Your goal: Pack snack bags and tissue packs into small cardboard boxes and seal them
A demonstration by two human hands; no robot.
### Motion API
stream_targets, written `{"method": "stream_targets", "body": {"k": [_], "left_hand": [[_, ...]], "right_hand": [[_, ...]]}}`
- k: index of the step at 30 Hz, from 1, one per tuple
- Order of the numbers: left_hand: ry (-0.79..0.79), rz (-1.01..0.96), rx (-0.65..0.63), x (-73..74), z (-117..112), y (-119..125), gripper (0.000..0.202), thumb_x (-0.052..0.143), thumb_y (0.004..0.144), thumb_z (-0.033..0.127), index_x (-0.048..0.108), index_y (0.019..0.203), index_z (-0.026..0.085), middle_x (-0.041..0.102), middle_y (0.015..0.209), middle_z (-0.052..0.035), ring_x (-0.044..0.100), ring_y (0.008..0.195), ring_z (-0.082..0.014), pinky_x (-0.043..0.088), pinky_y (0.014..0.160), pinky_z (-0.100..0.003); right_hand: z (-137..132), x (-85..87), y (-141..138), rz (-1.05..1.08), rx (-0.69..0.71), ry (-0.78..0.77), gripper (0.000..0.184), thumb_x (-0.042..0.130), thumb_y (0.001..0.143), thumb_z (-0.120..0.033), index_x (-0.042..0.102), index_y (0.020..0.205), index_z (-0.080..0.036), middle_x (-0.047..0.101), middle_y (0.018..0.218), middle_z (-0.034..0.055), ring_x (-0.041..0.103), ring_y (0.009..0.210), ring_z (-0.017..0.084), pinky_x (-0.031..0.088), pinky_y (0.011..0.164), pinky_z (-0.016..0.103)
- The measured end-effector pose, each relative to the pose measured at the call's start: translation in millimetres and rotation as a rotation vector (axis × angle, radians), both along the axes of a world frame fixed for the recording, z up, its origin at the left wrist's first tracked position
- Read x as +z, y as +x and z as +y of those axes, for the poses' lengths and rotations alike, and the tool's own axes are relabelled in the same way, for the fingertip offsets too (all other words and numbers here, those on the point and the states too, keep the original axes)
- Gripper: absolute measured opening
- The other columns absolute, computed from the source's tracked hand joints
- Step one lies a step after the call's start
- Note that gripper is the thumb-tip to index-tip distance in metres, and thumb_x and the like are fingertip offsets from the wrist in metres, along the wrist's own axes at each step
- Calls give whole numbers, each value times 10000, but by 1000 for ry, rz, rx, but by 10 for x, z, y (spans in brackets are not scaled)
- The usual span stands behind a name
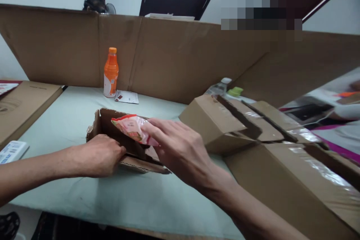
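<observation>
A small open cardboard box (97,122) with torn edges stands on the table in front of me. My left hand (105,155) is closed over the box's near edge at its left side, and the fingertips are hidden inside. Over the box opening, my right hand (181,148) pinches a pink and red plastic snack packet (131,129) by its right end. The packet is tilted, and its printing is too blurred to read.
An orange drink bottle (111,73) and a flat white packet (127,96) are behind the box. Large cardboard boxes (253,157) fill the right side. A cardboard wall (168,60) spans the back. At left are a flat carton (30,108) and a white-blue package (13,151).
</observation>
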State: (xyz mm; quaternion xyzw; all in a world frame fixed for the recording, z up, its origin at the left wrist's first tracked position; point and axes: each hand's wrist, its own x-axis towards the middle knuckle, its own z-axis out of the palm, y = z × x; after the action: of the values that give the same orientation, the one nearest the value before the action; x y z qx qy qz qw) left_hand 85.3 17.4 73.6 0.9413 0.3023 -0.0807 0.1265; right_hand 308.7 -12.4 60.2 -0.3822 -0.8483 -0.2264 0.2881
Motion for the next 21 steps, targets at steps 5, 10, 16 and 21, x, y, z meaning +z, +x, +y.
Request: {"method": "stream_targets", "body": {"k": [5, 10, 16, 21], "left_hand": [[87, 101, -19, -48, -69, -4, 252, 538, 871, 132, 754, 1001, 134, 796, 1018, -144, 746, 968, -336, 574, 869, -448], [166, 59, 49, -53, -115, -69, 257, 551, 846, 130, 725, 1034, 105, 744, 1080, -185, 701, 1048, -363, 550, 957, -498], [122, 2, 83, -38, -31, -188, 342, 632, 795, 186, 662, 1127, 112, 641, 1301, -213, 617, 1189, -375, 532, 973, -494], [30, -19, -3, -105, 65, -193, 287, 654, 806, 197, 690, 1084, 135, 732, 1106, -172, 672, 1069, -349, 537, 972, -484]], "right_hand": [[197, -40, -247, -286, -153, -324, 272, 494, 940, -61, 679, 1077, -206, 727, 919, 110, 644, 793, 256, 409, 692, 357], [439, -149, -435, -322, -65, -770, 181, 520, 996, -151, 650, 1113, -194, 731, 1066, 116, 667, 934, 253, 457, 762, 334], [539, -147, -312, -250, 257, -1061, 252, 476, 1047, -272, 714, 1078, -196, 767, 1146, 107, 716, 1014, 242, 538, 885, 365], [743, 44, 42, 412, 122, -631, 276, 485, 1037, -332, 742, 1013, -233, 789, 952, 46, 733, 834, 195, 568, 777, 315]]}}
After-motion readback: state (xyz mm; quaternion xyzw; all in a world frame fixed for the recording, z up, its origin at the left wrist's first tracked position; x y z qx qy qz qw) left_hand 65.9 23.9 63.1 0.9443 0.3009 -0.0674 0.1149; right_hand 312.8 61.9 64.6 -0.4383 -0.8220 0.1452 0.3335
